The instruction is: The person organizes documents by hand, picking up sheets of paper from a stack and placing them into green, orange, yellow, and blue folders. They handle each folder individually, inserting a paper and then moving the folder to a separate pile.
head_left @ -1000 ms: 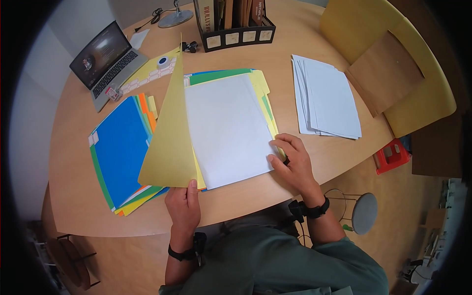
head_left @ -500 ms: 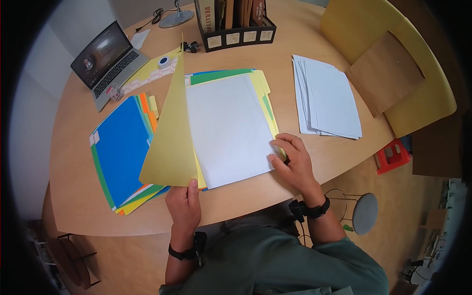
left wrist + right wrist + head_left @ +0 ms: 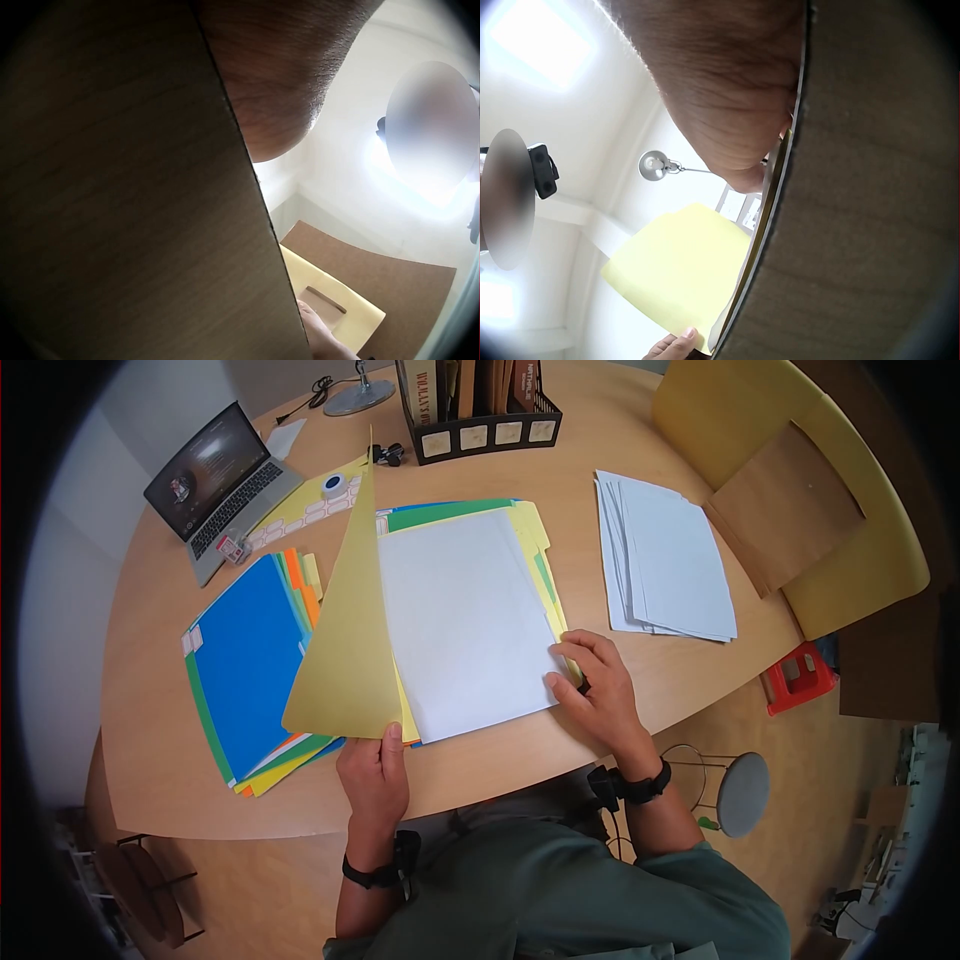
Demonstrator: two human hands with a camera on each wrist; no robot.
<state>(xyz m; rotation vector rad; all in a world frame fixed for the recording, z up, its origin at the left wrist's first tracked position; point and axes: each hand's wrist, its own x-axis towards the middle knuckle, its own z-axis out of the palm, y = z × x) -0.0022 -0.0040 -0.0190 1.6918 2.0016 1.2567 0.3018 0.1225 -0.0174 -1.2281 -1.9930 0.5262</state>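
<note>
A yellow file folder lies partly opened in front of me, its front cover raised and tilted to the left. My left hand pinches that cover at its lower edge, thumb on top. A stack of white paper sits inside the folder. At the paper's lower right corner rests my right hand, with thumb and index fingertip on the sheet. Green and yellow folders show under the opened one. In the right wrist view the raised yellow cover stands above the table edge.
To the left lies a pile of blue, green and orange folders. Beyond it are a laptop, label sheets and a roll of tape. White papers lie right, near a yellow chair. A black book rack stands behind.
</note>
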